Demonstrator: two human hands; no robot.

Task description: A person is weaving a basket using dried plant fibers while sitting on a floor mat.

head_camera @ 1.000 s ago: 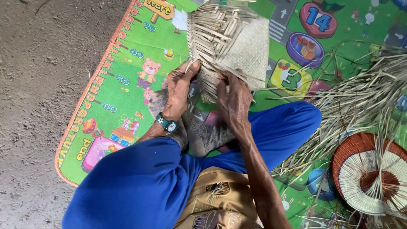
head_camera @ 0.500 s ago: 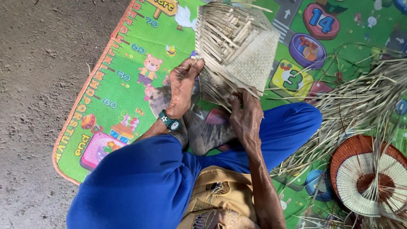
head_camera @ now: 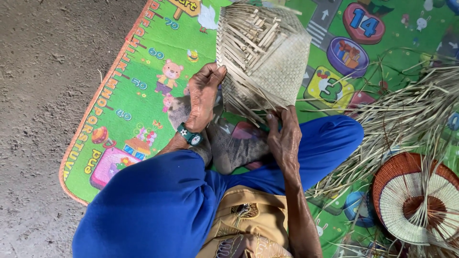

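Your left hand (head_camera: 203,98) curls its fingers around the near left edge of the half-woven straw piece (head_camera: 267,57), gripping it; your right hand (head_camera: 283,136) pinches loose strands at the piece's lower right edge, fingers closed on them. A green wristwatch (head_camera: 190,135) sits on your left wrist. You sit cross-legged in blue trousers (head_camera: 158,200), one bare foot (head_camera: 234,148) tucked between your hands and beneath the weaving. Underneath lies a green play mat (head_camera: 138,100) printed with cartoon figures and numbered shapes, its orange border meeting bare dirt ground (head_camera: 43,71) to your left. A heap of loose dry straw (head_camera: 406,119) spreads to your right, some strands trailing over your right knee. Near the lower right corner rests a round woven disc (head_camera: 416,200) in brown and white rings, partly covered by straw. The woven piece stands tilted just ahead of both hands, its unfinished strips fanning toward you.
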